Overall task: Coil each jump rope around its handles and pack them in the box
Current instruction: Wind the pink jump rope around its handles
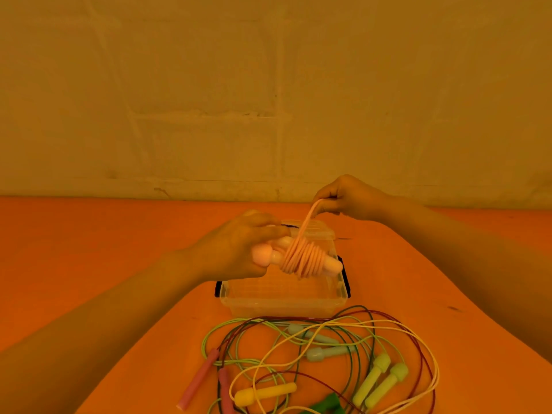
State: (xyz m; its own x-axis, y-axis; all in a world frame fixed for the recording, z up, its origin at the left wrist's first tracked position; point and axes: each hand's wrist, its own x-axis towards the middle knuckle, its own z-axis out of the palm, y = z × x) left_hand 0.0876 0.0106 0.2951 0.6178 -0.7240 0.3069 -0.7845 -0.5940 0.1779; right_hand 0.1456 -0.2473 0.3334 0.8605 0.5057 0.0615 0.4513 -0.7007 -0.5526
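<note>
Head view: the orange counter (89, 249) is seen from above, with a plastered wall (209, 100) behind it. At the left, the left hand (239, 249) is raised over the box (283, 297), its fingers curled round the pink handles (268, 255), which are held together and lie roughly level. Pink rope (301, 258) is wound in many turns around the middle of the handles, and a doubled strand is led up and to the right from the coil. That strand is pinched by the right hand (346, 198), which is held higher and farther back, fingers closed on the loop. The box is clear plastic with dark latches and stands on the counter just below the coil; its lid seems to be on, though this cannot be told for sure. In front of the box, loose ropes (328, 348) are tangled on the counter: dark pink handles (206, 375) at the left, a yellow handle (265, 392), pale blue handles (325, 352) in the middle, and yellow-green handles (379, 380) at the right
</note>
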